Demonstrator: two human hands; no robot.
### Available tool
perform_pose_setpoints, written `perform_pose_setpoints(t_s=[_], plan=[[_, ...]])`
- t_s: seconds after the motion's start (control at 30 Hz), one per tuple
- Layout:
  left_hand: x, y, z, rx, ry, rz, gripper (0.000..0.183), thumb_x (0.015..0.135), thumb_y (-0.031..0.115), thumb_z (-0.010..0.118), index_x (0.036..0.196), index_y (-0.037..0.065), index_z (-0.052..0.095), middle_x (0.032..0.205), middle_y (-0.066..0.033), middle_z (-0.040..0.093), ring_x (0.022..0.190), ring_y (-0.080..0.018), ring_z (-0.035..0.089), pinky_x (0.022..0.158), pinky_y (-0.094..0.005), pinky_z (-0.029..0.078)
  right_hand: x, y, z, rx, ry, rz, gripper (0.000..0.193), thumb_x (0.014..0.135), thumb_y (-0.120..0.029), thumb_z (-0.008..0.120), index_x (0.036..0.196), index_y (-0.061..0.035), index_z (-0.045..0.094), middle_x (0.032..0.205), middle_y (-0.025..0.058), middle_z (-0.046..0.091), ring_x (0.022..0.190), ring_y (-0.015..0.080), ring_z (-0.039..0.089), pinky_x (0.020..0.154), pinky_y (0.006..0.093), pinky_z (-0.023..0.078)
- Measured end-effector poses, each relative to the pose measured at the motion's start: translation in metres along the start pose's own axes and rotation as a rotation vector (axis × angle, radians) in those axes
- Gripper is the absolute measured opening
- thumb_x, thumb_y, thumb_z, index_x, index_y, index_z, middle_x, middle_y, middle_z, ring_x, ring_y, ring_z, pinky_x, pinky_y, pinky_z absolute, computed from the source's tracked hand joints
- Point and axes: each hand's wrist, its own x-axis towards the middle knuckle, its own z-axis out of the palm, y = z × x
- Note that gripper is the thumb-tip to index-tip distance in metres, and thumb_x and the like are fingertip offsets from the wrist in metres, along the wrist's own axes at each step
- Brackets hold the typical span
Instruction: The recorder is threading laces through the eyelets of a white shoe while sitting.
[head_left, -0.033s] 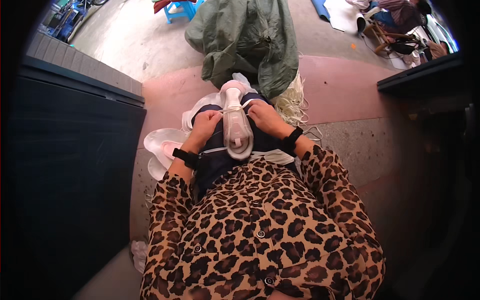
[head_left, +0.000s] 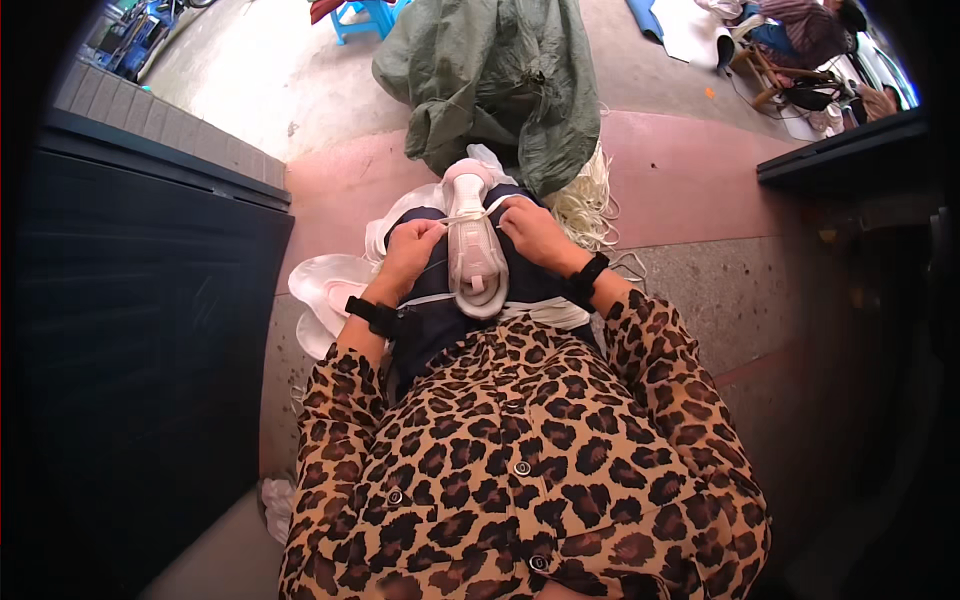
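Shirt (head_left: 450, 470) in leopard print, seen from above, fills the nearest part of the view; its wearer sits looking down at a lap in dark trousers (head_left: 428, 278). A loose strip of white bands (head_left: 552, 313) lies across the lap, close to the waist. Just beyond the shirt hem, a pale pink shoe (head_left: 476, 262) rests lengthwise between the thighs, heel opening toward the wearer and toe pointing away. Black wristbands (head_left: 372, 316) circle both wrists. The left grip (head_left: 415, 243) comes in from one side, pinching a pale lace (head_left: 465, 217); the right grip (head_left: 530, 232) pinches the same stretch from the other side, so it spans the shoe's upper. Whether it passes through eyelets is too small to tell.

The step in hand appears to be lacing, with the strand being straightened or evened. The next move seems to call for a balanced pull on both sides, keeping the shoe steady on the lap and the lace untwisted.

Farther out, pale shoes (head_left: 328, 285) with pink inside seem to lie on the floor at the left, and a tangled heap of cream laces (head_left: 583, 205) sits at the right. Beyond stand a crumpled green sack (head_left: 490, 90) and a blue stool (head_left: 362, 22); another person (head_left: 805, 35) is at the far right
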Motion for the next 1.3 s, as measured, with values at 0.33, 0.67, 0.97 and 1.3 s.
perform_pose_setpoints(t_s=[0.33,0.67,0.97,1.3], plan=[[-0.020,-0.006,0.005,0.035,0.005,-0.146,0.019,0.081,0.013,0.052,0.091,-0.001,0.060,0.065,0.0000,0.054,0.050,-0.0044,0.043,0.046,-0.0173,0.035,-0.001,-0.002,0.014,-0.090,0.066,0.091,0.019,0.079,-0.016,0.048,0.077,-0.0010,0.059,0.104,0.0136,0.053,0.100,0.0291,0.049,0.085,0.0398,0.038],[-0.003,0.001,0.002,0.429,0.097,0.142,0.021,0.078,0.017,0.051,0.073,0.000,0.061,0.065,-0.0148,0.060,0.061,-0.0278,0.059,0.061,-0.0361,0.046,0.002,0.003,0.020,-0.109,0.062,0.136,0.015,0.078,-0.018,0.052,0.078,-0.0065,0.062,0.100,0.0086,0.056,0.101,0.0268,0.048,0.085,0.0380,0.037],[0.003,0.008,0.008,0.949,0.113,0.458,0.018,0.076,0.015,0.049,0.068,0.001,0.057,0.071,-0.0164,0.059,0.077,-0.0348,0.052,0.065,-0.0448,0.044,0.006,-0.022,0.016,-0.401,0.069,0.118,0.011,0.078,-0.016,0.051,0.073,-0.0084,0.058,0.084,0.0062,0.055,0.085,0.0251,0.049,0.070,0.0382,0.037],[0.005,0.024,0.017,1.168,0.076,0.543,0.015,0.076,0.011,0.048,0.066,0.003,0.056,0.066,-0.0146,0.057,0.075,-0.0335,0.052,0.065,-0.0431,0.043,0.011,-0.019,0.008,-0.291,-0.075,0.190,0.020,0.079,-0.018,0.048,0.069,-0.0047,0.059,0.075,0.0138,0.056,0.077,0.0319,0.053,0.066,0.0426,0.040]])
